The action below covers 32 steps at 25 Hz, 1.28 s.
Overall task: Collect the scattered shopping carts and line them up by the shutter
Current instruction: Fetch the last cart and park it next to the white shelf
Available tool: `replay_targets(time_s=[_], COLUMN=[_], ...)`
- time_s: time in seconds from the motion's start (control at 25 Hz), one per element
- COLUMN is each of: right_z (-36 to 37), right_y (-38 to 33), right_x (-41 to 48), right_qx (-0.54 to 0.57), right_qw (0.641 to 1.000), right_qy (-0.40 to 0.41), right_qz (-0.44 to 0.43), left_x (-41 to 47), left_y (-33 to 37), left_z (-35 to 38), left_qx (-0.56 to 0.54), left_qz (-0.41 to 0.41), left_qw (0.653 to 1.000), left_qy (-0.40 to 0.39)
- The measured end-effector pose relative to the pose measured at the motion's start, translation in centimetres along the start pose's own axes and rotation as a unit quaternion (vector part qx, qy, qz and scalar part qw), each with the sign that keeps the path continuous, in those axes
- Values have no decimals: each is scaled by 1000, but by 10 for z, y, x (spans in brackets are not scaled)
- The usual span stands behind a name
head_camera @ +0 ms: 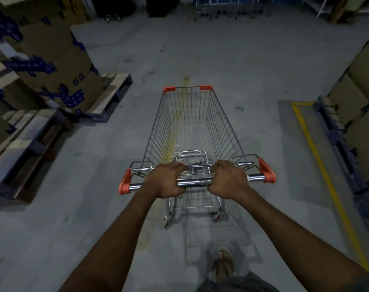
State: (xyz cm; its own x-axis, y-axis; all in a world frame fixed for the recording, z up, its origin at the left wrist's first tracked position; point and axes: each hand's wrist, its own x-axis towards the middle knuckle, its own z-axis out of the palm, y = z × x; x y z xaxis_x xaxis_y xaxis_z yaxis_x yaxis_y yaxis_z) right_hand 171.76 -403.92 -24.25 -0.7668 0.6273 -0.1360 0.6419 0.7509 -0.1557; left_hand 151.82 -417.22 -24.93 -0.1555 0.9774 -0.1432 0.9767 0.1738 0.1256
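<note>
A wire shopping cart with orange corner caps stands in front of me on the grey concrete floor, its basket empty. Both hands grip its chrome handle bar: my left hand left of the middle, my right hand right of the middle, fingers wrapped over the bar. At the far end of the aisle a row of other carts stands against a blue wall, dim and partly cut off by the top edge.
Stacked cardboard boxes on wooden pallets line the left side. More boxes on a pallet stand along the right, behind a yellow floor line. The open floor runs straight ahead. My sandalled foot shows below.
</note>
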Motion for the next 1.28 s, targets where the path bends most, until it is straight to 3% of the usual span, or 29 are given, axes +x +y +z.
replay_targets(time_s=[0.28, 0.68, 1.28], right_z=[-11, -36, -67], right_y=[43, 130, 213], right_x=[40, 110, 250], right_qx=[-1, 21, 35], right_qw=[1000, 998, 993], right_qy=[0, 3, 28], right_qz=[19, 57, 114], left_x=[69, 184, 372], left_y=[2, 27, -8], left_z=[-10, -29, -61], left_qx=[7, -7, 0], left_qz=[14, 17, 77], left_qw=[1000, 999, 997], left_qy=[-14, 27, 30])
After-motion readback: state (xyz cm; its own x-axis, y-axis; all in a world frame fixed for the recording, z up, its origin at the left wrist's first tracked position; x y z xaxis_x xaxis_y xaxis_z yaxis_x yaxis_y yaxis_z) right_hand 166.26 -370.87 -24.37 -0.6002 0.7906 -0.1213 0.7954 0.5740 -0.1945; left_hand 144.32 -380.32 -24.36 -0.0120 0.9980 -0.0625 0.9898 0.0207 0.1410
